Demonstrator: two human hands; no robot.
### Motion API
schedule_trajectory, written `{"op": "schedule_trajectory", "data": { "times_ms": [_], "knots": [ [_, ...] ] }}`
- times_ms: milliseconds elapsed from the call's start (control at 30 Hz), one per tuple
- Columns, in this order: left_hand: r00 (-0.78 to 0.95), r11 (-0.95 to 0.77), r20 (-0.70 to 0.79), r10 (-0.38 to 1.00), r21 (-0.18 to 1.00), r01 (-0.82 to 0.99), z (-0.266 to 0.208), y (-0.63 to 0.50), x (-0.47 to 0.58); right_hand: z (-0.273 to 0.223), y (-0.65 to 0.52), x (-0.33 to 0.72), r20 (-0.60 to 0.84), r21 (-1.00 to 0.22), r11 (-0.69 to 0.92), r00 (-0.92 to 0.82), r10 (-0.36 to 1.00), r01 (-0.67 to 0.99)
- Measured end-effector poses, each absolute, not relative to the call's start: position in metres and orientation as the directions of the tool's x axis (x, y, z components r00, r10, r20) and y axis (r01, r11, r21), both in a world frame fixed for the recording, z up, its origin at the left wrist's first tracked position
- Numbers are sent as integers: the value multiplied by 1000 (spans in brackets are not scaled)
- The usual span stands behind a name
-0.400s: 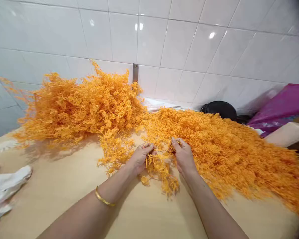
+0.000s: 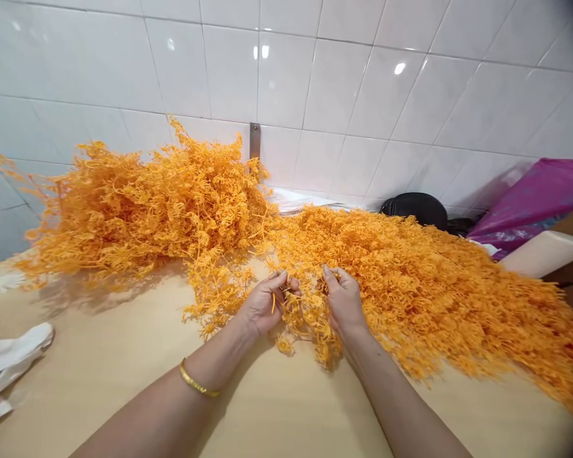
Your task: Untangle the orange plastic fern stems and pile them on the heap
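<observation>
Between my hands hangs a bushy orange sprig (image 2: 310, 315) with thin, curly tips. My left hand (image 2: 262, 306) is closed in a pinch on its stem, and a short bit of orange stalk shows below the thumb. Thumb and fingers of my right hand (image 2: 346, 305) pinch the other side of the sprig, though the exact spot they grip is partly hidden. A tall heap of the same orange sprigs (image 2: 157, 210) rises at the left. Another wide, low pile (image 2: 439, 286) spreads to the right, right behind my right hand.
The pale wooden table (image 2: 138, 362) runs up to a white tiled wall (image 2: 286, 83) with a metal bracket (image 2: 254, 141). A white cloth (image 2: 16, 356) lies at the left edge. Toward the back right are a black pouch (image 2: 415, 208), a purple bag (image 2: 530, 197) and a beige block (image 2: 544, 254).
My left hand has turned slightly, and a stalk end now shows below its thumb. The hanging sprig has lifted a little. The view has shifted slightly to the right.
</observation>
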State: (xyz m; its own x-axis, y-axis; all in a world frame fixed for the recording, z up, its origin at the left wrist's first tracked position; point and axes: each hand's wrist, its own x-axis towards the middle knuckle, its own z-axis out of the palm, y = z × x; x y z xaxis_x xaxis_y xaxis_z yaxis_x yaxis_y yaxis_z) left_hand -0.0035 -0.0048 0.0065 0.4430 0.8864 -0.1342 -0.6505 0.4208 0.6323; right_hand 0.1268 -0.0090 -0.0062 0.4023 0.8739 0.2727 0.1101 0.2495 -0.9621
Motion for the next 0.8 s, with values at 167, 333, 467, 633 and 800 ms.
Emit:
{"op": "schedule_trajectory", "data": {
  "times_ms": [167,333,467,633,800],
  "knots": [
    [476,465,-156,865,605,-646,7,-3,-4,8,-9,129,107,-967,206,496,862,-149],
    [360,433,-243,901,551,-713,7,6,-13,22,-8,157,-40,-902,240,625,780,-358],
    [325,379,-205,923,623,-684,5,9,-13,19,-12,157,67,-989,123,508,859,-79],
    [320,284,-99,942,743,-607,-1,7,-9,16,-17,150,272,-921,146,331,904,360],
    [308,189,-24,951,834,-519,-3,1,-7,17,-20,145,240,-933,180,164,957,312]
  ]
}}
